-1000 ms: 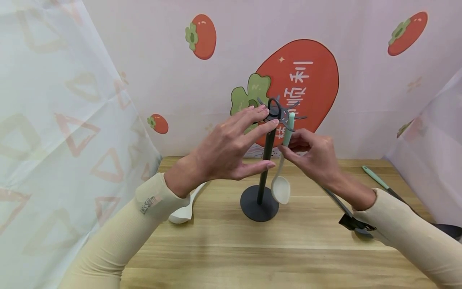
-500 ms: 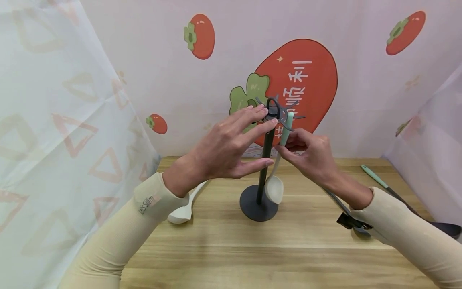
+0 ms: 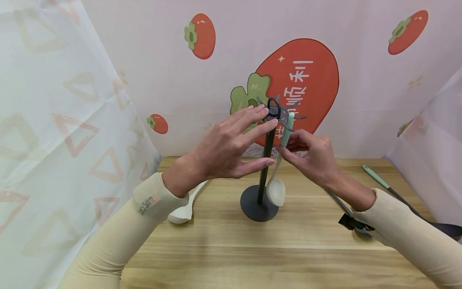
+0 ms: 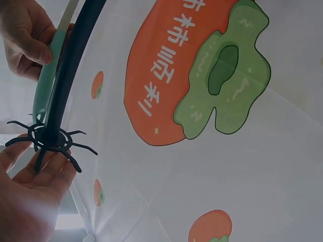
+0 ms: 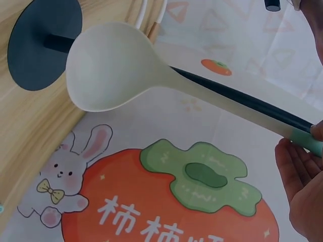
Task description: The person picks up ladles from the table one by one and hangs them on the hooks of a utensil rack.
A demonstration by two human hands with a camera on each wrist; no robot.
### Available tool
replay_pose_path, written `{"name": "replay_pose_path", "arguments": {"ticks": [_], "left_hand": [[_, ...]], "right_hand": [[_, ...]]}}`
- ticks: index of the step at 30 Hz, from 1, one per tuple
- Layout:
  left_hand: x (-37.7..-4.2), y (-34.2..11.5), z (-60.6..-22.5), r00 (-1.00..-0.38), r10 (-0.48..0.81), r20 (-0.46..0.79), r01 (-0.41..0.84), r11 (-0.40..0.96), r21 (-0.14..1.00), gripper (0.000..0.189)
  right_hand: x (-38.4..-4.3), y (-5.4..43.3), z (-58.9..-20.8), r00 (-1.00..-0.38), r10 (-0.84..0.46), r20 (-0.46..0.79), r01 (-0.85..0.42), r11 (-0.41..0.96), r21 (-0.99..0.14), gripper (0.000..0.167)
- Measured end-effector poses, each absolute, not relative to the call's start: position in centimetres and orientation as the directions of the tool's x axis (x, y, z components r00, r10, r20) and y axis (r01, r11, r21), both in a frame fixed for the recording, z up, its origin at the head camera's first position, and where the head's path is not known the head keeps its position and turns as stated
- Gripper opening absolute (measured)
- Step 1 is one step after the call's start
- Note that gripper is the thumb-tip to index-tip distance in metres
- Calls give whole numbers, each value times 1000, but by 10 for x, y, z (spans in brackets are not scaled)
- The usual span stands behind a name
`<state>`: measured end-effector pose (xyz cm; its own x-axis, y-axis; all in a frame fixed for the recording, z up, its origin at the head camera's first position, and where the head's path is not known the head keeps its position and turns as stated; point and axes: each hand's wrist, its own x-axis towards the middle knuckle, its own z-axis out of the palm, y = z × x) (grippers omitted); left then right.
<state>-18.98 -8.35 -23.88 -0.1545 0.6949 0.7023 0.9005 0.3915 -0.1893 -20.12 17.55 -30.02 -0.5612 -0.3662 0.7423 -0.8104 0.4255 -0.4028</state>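
Note:
A dark utensil stand with a round base stands on the wooden table, hooks radiating from its top. My left hand reaches over to it, fingers extended at the hook ring. On the other side, my right hand pinches the mint-green handle of a cream ladle between thumb and fingers. The handle's top end meets one of the hooks, and the bowl hangs down close to the pole, over the base. From the right wrist view, the ladle runs alongside the pole.
Another cream ladle lies on the table at the left, partly behind the left sleeve. Over at the right is a dark utensil with a mint handle. A further dark utensil lies partly under the right wrist. Printed cloth walls enclose the table.
The ladle's bowl has swung left toward the pole and now hangs slightly lower. My left hand stays at the top of the stand; the right keeps its pinch on the handle.

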Motion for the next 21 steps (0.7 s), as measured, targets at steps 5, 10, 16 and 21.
{"name": "replay_pose_path", "arguments": {"ticks": [5,10,16,21], "left_hand": [[-190,-85,-239,-157,697,699,901,391,-187,68],[-190,-85,-239,-159,698,698,904,388,-182,68],[-190,-85,-237,-160,700,696,905,385,-179,68],[-190,-85,-236,-155,698,699,908,380,-179,67]], "right_hand": [[-200,177,-301,-555,-382,739,-816,423,-394,31],[-200,180,-301,-549,-404,731,-821,422,-384,34],[-200,186,-303,-542,-452,708,-828,432,-358,40],[-205,195,-306,-509,-508,695,-851,420,-316,38]]}}
